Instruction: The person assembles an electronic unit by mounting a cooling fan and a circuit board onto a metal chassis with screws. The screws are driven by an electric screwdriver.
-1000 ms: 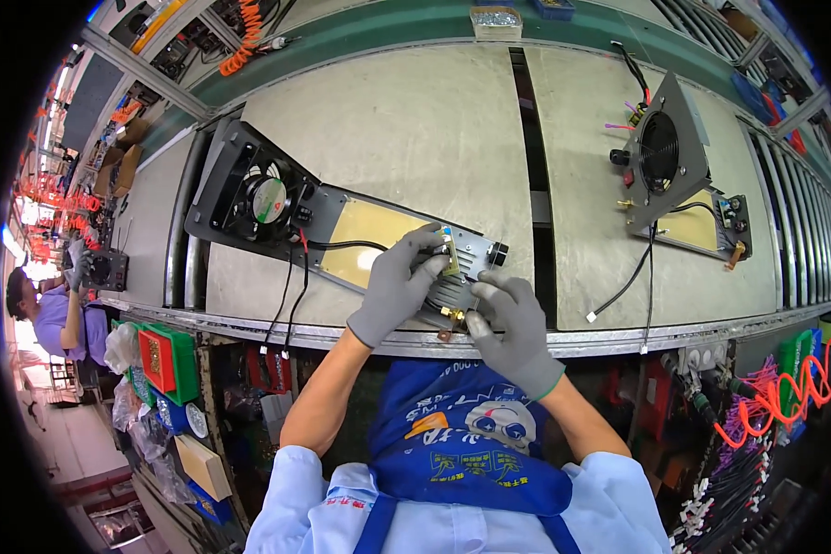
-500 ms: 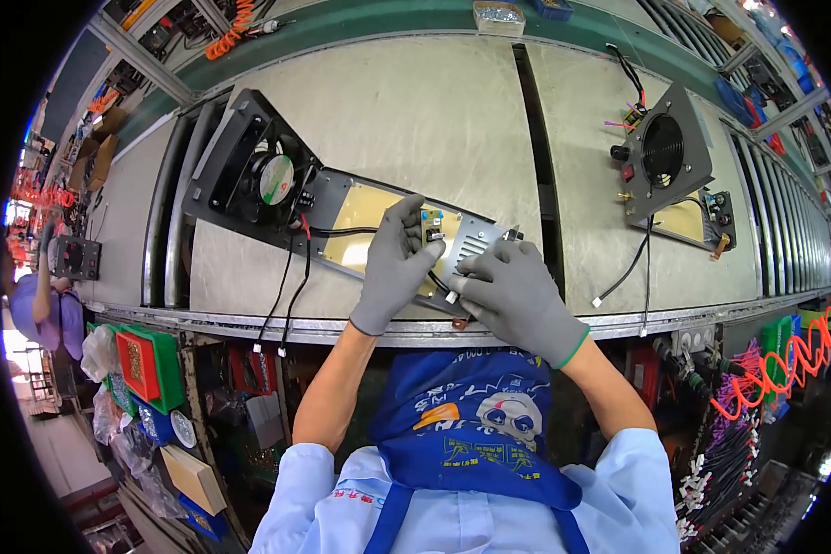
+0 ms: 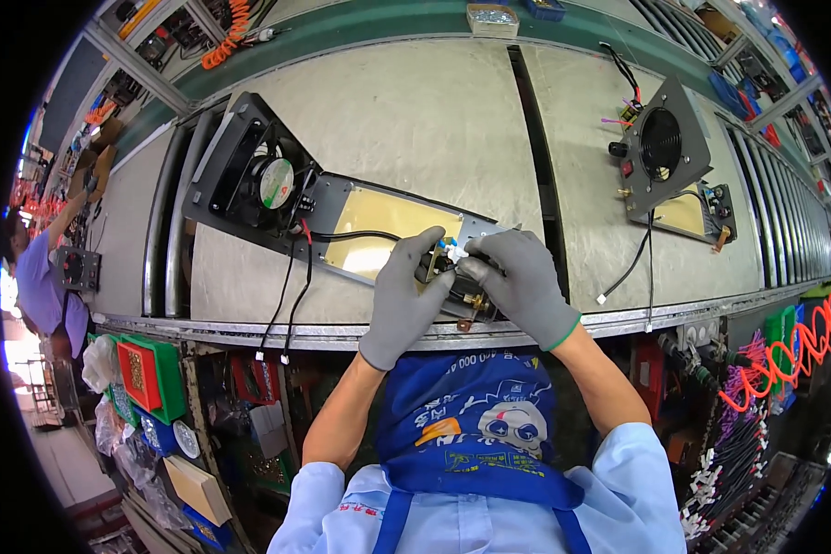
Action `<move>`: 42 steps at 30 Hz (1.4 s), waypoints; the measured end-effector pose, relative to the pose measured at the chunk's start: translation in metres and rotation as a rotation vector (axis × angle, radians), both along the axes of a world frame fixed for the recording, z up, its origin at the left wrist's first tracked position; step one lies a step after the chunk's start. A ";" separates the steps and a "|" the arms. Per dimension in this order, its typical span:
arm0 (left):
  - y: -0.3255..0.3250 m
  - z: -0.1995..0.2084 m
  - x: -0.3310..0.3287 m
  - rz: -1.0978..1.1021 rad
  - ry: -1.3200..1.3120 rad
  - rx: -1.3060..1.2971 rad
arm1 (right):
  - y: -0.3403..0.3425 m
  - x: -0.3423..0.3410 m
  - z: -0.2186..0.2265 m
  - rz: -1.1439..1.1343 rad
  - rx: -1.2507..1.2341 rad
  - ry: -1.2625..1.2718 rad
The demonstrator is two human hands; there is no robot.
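Gloved in grey, my left hand (image 3: 408, 291) grips a small circuit board (image 3: 440, 251) by its edge, between thumb and fingers. My right hand (image 3: 519, 284) pinches a white plug connector (image 3: 456, 253) right against the board; whether it is seated is hidden by the fingertips. Both hands are over the right end of a grey metal base panel (image 3: 336, 198) with a yellowish sheet (image 3: 379, 219) on it. At the panel's left end stands a dark housing with a fan (image 3: 276, 182). A black cable (image 3: 346, 234) runs from there toward my left hand. Below the fingers shows a brass fitting (image 3: 475, 300).
At the right stands a similar fan unit (image 3: 660, 148) with wires hanging from it. Two loose black leads (image 3: 294, 305) hang over the bench's metal front edge (image 3: 222, 330). Rollers (image 3: 157, 222) flank the worktop. A parts box (image 3: 493, 19) stands at the back; another person (image 3: 46, 277) is far left.
The circuit board has been tilted and brought lower, nearer me. My right hand has moved from the panel up to the board, and the white connector now shows between both hands.
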State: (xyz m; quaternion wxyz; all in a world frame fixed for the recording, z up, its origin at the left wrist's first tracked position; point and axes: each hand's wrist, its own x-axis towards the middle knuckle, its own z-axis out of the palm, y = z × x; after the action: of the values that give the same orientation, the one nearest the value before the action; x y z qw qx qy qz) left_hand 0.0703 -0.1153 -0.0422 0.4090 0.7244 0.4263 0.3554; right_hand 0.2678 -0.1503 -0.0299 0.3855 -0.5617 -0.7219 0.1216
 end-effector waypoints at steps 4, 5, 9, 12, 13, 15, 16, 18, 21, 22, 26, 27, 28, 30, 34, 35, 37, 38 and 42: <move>-0.004 0.002 0.002 0.052 0.013 0.017 | 0.001 0.001 -0.008 -0.012 0.030 0.043; -0.004 0.000 0.002 0.047 0.015 0.025 | 0.000 0.001 -0.010 -0.002 0.038 0.054; -0.004 -0.005 0.002 0.110 0.007 0.083 | -0.001 -0.001 -0.009 -0.021 0.060 0.053; -0.003 -0.010 0.004 0.097 -0.021 0.176 | -0.002 0.000 -0.010 -0.008 0.057 0.021; -0.002 -0.012 0.005 0.094 -0.010 0.222 | -0.001 -0.001 -0.009 -0.004 0.071 0.020; -0.002 -0.012 0.006 0.085 0.005 0.267 | 0.000 -0.003 -0.010 -0.006 0.084 0.025; -0.002 -0.010 0.007 0.076 0.012 0.285 | 0.001 -0.003 -0.013 -0.007 0.082 0.016; -0.002 -0.010 0.009 0.065 0.023 0.304 | 0.002 -0.004 -0.014 -0.010 0.080 0.012; -0.003 -0.010 0.010 0.057 0.063 0.363 | 0.002 -0.005 -0.013 -0.021 0.044 -0.004; -0.003 -0.009 0.011 0.062 0.064 0.347 | 0.002 -0.004 -0.013 -0.022 0.037 -0.007; -0.002 -0.009 0.012 0.050 0.074 0.397 | 0.002 -0.004 -0.016 -0.032 0.052 0.005; -0.001 -0.008 0.012 0.046 0.076 0.396 | 0.001 -0.004 -0.017 -0.035 0.051 0.007; 0.000 -0.006 0.012 0.037 0.104 0.407 | 0.001 -0.004 -0.017 -0.036 0.061 0.017; 0.001 -0.006 0.011 0.023 0.135 0.419 | 0.002 -0.004 -0.017 -0.041 0.071 0.030; 0.002 -0.009 0.009 0.033 0.141 0.448 | 0.002 -0.003 -0.016 -0.036 0.081 0.045; 0.002 -0.009 0.009 0.034 0.153 0.451 | 0.003 -0.003 -0.016 -0.030 0.074 0.045; 0.003 -0.009 0.010 0.029 0.154 0.461 | 0.003 -0.003 -0.018 -0.035 0.080 0.053; 0.003 -0.009 0.011 0.027 0.154 0.471 | 0.003 -0.003 -0.018 -0.037 0.087 0.059; 0.004 -0.011 0.012 0.022 0.111 0.441 | 0.004 -0.004 -0.018 -0.049 0.118 0.099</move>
State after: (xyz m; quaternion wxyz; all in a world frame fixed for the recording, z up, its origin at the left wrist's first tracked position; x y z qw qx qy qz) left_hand 0.0820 -0.1113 -0.0528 0.2128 0.8099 0.3680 0.4043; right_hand 0.2638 -0.1468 -0.0480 0.4559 -0.5488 -0.6940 0.0968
